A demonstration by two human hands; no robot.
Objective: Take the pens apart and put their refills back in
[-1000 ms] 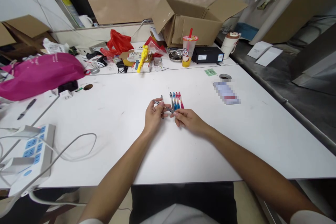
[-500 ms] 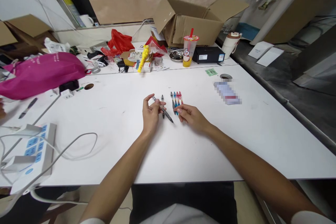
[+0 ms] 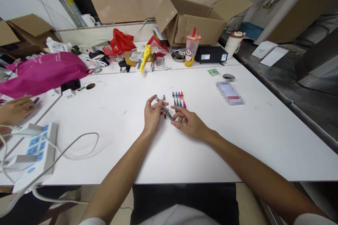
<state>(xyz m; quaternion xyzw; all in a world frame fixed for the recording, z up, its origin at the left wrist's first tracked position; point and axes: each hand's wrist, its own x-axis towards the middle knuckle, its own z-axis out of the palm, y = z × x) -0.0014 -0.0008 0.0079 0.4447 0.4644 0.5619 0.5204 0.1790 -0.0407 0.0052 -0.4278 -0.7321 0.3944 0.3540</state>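
My left hand (image 3: 153, 116) holds a grey-black pen (image 3: 166, 110) slantwise above the table, its upper end by the index finger and its tip pointing down to the right. At that tip, the thumb and a finger of my right hand (image 3: 192, 123) close on the pen, while the index finger is raised. Behind the left fingers lies another dark pen (image 3: 164, 97), partly hidden. Just beyond my right hand, several pens with black, blue and red-pink parts (image 3: 179, 97) lie side by side, their near ends partly covered by the fingers.
At left, another person's hand (image 3: 18, 109) holds a dark pen near a power strip (image 3: 49, 151) with loose cables. A pink bag (image 3: 50, 70), a drink cup (image 3: 191, 51), a black box (image 3: 211, 55) and an open carton (image 3: 198, 24) line the back. A tape roll (image 3: 228, 76) lies right.
My right hand has moved slightly left and down from the row of pens to the held pen's tip. At left, another person's hand has come in and taken the pen lying there.
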